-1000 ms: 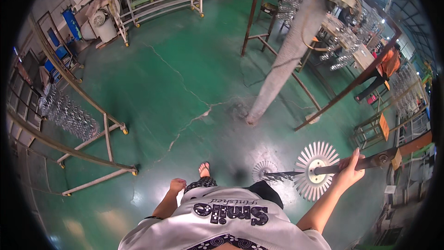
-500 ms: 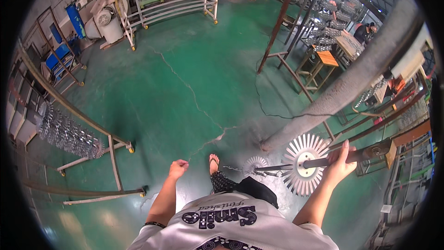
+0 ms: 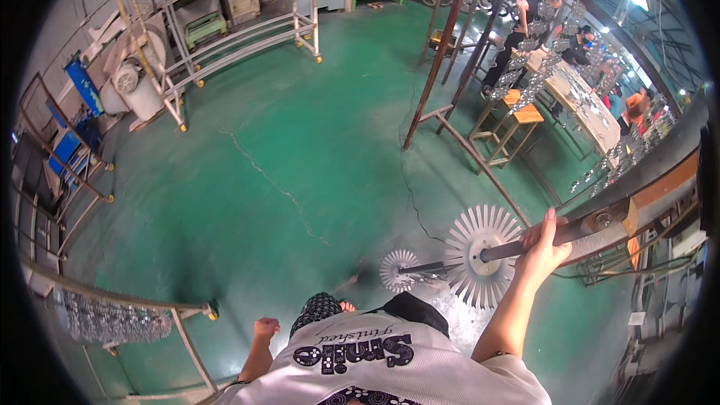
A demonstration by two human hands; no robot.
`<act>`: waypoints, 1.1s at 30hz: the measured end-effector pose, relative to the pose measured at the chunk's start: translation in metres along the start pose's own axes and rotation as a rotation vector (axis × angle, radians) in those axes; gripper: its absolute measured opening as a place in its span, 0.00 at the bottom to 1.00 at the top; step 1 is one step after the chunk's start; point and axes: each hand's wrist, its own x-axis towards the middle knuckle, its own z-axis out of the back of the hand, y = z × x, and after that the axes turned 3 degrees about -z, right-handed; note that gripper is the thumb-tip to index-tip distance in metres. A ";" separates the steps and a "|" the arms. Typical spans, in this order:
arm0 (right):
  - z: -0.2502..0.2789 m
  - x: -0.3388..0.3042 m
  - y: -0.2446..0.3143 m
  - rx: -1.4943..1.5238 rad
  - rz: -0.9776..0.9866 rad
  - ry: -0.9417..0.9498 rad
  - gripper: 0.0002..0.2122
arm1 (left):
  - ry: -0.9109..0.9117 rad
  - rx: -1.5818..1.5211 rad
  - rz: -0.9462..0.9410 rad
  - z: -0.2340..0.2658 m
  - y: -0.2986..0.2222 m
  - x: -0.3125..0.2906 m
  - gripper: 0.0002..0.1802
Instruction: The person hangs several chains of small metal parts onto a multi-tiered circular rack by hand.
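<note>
My right hand (image 3: pixel 541 251) is closed round a long dark metal bar (image 3: pixel 577 232) that runs off to the upper right. At the bar's near end is a pale metal disc (image 3: pixel 466 264) with many narrow blades spread round its rim. Beyond it, lower and further left, sits a second, smaller-looking bladed disc (image 3: pixel 388 271), with a dark rod (image 3: pixel 426 266) between the two. How they are joined is not clear. My left hand (image 3: pixel 265 327) hangs low at the left of my body with its fingers curled in, and nothing shows in it.
At lower left stands a metal frame (image 3: pixel 196 356) on wheels beside a roll of spiky metal pieces (image 3: pixel 112 322). A wheeled rack (image 3: pixel 247 52) is at the back left. To the right are a wooden stool (image 3: pixel 517 109), a long table (image 3: pixel 574 97) with people around it, and a rusty upright (image 3: pixel 442 52).
The whole view has shifted. The left frame sits lower, the thick grey post has slid to the far right, and the table's people show more. My left hand is lower; my right still grips the bar.
</note>
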 end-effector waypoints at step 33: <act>-0.097 0.231 -0.071 -0.158 0.347 -0.556 0.12 | 1.046 0.338 -1.214 -0.404 -0.698 0.123 0.09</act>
